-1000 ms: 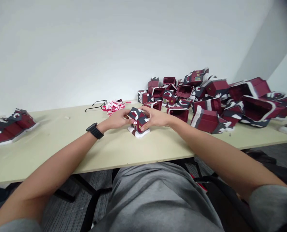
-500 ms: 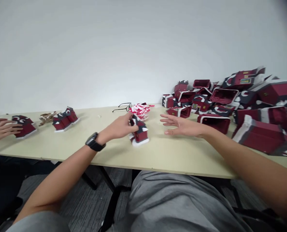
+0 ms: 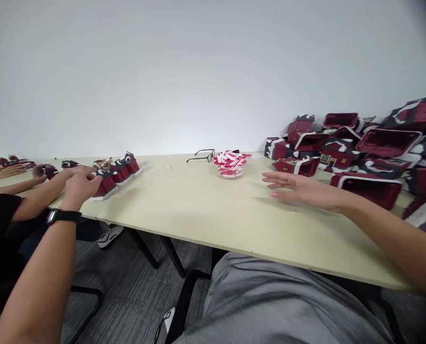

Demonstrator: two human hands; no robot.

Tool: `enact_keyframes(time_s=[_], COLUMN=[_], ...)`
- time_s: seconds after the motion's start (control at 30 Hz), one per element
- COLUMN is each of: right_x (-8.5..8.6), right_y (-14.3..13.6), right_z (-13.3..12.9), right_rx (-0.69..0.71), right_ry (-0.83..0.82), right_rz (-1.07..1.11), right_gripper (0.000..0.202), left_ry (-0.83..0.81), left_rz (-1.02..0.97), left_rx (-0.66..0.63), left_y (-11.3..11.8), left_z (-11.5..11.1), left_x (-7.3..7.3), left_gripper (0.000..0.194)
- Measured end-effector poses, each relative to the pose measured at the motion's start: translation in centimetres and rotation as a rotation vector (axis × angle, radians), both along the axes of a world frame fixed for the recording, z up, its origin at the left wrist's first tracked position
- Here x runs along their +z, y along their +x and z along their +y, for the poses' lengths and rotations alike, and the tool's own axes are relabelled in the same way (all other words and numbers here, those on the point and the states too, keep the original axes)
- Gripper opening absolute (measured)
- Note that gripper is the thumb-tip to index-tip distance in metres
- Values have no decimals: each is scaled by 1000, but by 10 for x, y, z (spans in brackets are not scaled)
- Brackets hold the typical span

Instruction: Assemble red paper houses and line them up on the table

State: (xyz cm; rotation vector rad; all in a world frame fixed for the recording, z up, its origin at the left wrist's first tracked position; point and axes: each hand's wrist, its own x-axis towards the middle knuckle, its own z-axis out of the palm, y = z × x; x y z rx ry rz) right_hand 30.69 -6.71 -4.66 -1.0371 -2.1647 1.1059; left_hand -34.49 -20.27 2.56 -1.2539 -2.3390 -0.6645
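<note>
At the left of the table, my left hand [image 3: 81,187], with a black watch on its wrist, has curled fingers against the roof of a small dark-red model house [image 3: 106,185]. That house has a grey, white-patched roof and a white base, and it stands on the table in line with two similar houses [image 3: 124,168]. Partly hidden behind my left hand is a co-worker's arm [image 3: 46,192]. My right hand [image 3: 299,190] hovers over the table at the right with its fingers stretched out, holding nothing, in front of the piled model houses [image 3: 336,155].
A clear bowl of red-and-white pieces [image 3: 230,167] stands near the wall beside black eyeglasses [image 3: 203,156]. Brown pieces [image 3: 102,164] lie behind the row of houses. Other people's hands [image 3: 10,171] and more houses are at the far left.
My left hand has carried the model house from the table's middle to the left, beside the other two. My right hand stays stretched out. The view has turned left.
</note>
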Motion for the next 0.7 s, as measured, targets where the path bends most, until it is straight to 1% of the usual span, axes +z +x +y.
enact_keyframes(time_s=[0.1,0.17,0.23,0.3,0.37,0.4,0.43,0.5,0.53,0.57,0.63,0.7], right_x=[0,0,1,2,4,5,6,11,14,18,24,26], right_y=[1,1,-1,-4,-7,-8,-9,-5,-1,4,17,29], right_z=[1,0,-1,-3,-1,0,2,8,11,14,19,26], right_rx=[-9,-14,-22,-28,-45,-65,-101,-233,-319,-407,-557,-627], right_ry=[-8,-8,2,17,44,71,120,298,403,511,698,793], right_rz=[-3,-3,7,19,34,47,60,57,33,3,-72,-171], right_gripper=[80,77,72,67,60,54,47,33,28,25,27,35], left_ry=[-119,-158,-164,-147,-105,-71,-31,64,96,142,116,38], left_rz=[-66,-85,-80,-61,-25,-6,18,54,89,132,157,206], left_rx=[59,53,45,46,28,3,-37,-165,-264,-399,-677,-889], left_y=[-14,-20,-22,-17,2,19,39,93,124,157,219,273], left_z=[4,10,18,31,50,60,70,86,92,98,109,123], left_x=[-4,-6,-8,-8,-5,-2,1,9,13,16,21,22], left_gripper=[27,26,24,27,36,40,42,41,38,36,34,36])
